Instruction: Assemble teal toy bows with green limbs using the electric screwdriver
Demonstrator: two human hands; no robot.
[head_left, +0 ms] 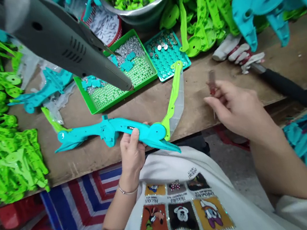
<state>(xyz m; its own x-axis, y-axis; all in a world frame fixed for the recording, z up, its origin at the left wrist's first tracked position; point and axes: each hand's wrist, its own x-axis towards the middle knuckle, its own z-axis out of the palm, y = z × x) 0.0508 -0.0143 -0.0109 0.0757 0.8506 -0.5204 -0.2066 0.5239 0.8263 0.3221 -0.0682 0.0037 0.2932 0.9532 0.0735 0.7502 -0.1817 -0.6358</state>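
Left hand (pixel 132 152) is closed on the turquoise body (pixel 120 125), thumb on top near a small spring (pixel 130 128); the body lies along the front edge of the bench (pixel 71 163), a green arm (pixel 172 102) jutting from its right end. Right hand (pixel 239 108), above the same edge farther right, pinches a slim reddish-handled tool (pixel 212 83), clear of the body. The green basket (pixel 90 108) sits farther from that edge, beyond the body.

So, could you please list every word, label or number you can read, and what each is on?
"GOD SAYS THAT I AM..." on the white shirt, upside down
"PRECIOUS", same shirt
"TREASURED", same shirt
"EMPOWERED", same shirt
"IMPORTANT", same shirt
Finer lettering, same shirt: too small to read reliably.
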